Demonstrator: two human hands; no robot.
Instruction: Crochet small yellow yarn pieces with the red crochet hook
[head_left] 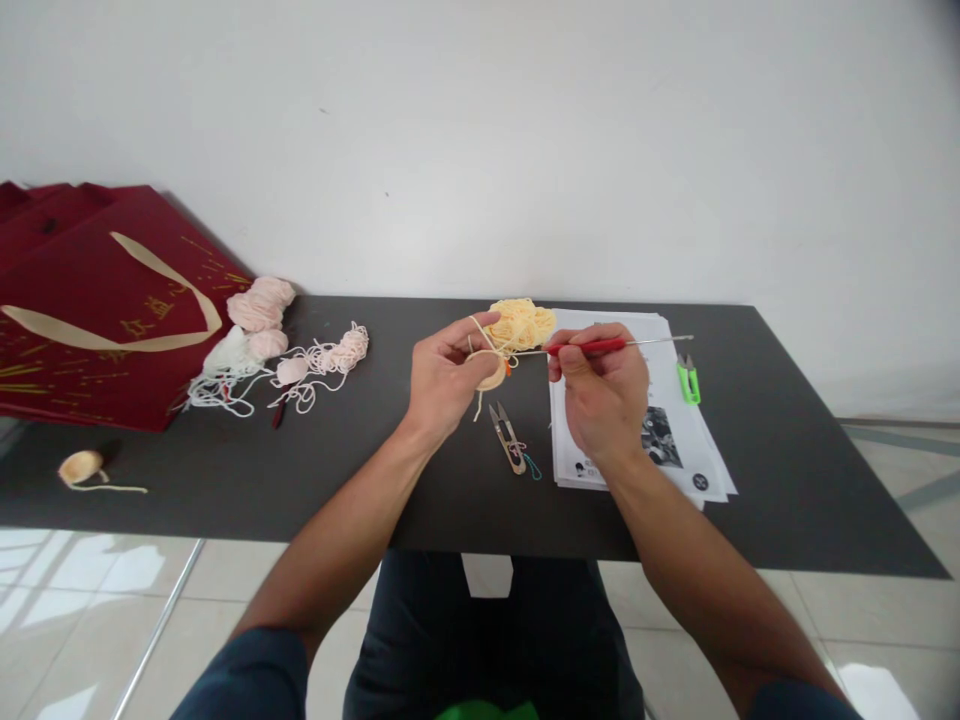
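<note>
My left hand is closed on a small round cream crochet piece, with yarn looped over its forefinger. My right hand grips a crochet hook with a red handle; the metal shaft sticks out to the right and the working end points at the crochet piece. A loose heap of cream yarn lies on the dark table just behind both hands, with a strand running to the piece.
Small thread snips lie below the hands. A stack of printed paper lies under the right hand, a green clipper on it. Pink and white yarn bits, a red gift bag and a small cream piece are at left.
</note>
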